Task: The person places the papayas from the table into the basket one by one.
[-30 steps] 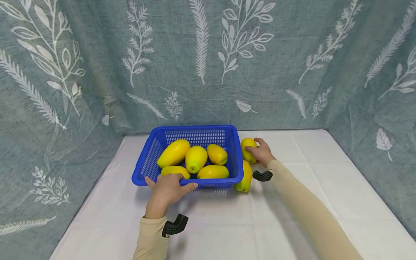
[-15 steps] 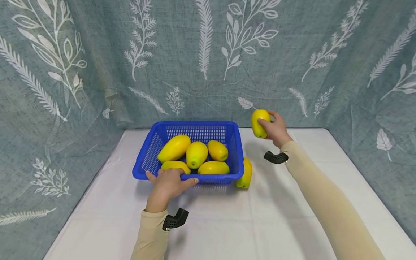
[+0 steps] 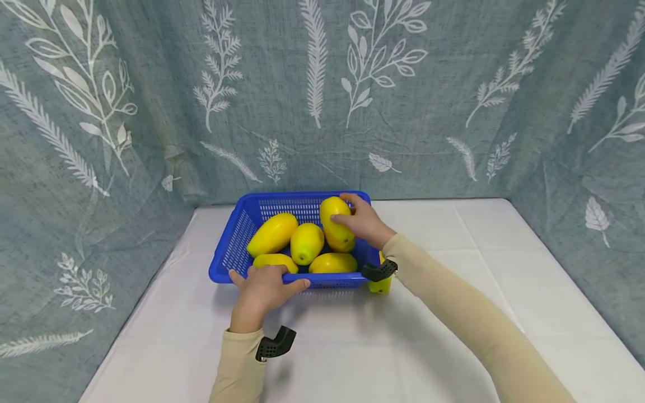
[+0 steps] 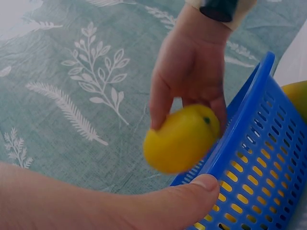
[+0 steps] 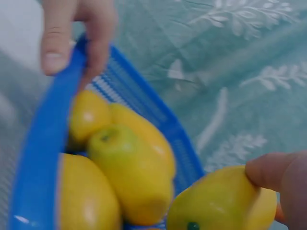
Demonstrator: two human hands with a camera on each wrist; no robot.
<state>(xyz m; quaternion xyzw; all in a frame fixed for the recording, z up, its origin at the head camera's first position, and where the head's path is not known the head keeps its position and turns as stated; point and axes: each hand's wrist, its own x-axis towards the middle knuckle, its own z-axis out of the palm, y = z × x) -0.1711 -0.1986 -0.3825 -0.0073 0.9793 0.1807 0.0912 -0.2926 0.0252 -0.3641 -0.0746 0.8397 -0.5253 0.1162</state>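
The right hand [image 3: 364, 224] grips a yellow fruit [image 3: 335, 218] over the blue basket [image 3: 237, 246] at frame centre; the left hand [image 3: 262, 288] clasps its near rim. Only the right wrist view shows the fruit's dark stem end.

The basket [image 3: 237, 249] sits on the table [image 3: 453, 336], fruits [image 3: 289, 240] inside, another fruit [image 3: 379, 285] just right of it, curtain [image 3: 322, 95] behind

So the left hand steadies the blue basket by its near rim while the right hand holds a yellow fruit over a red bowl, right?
Not quite: there is no red bowl. In the head view the right hand holds the yellow fruit over the same blue basket that the left hand steadies by its near rim.
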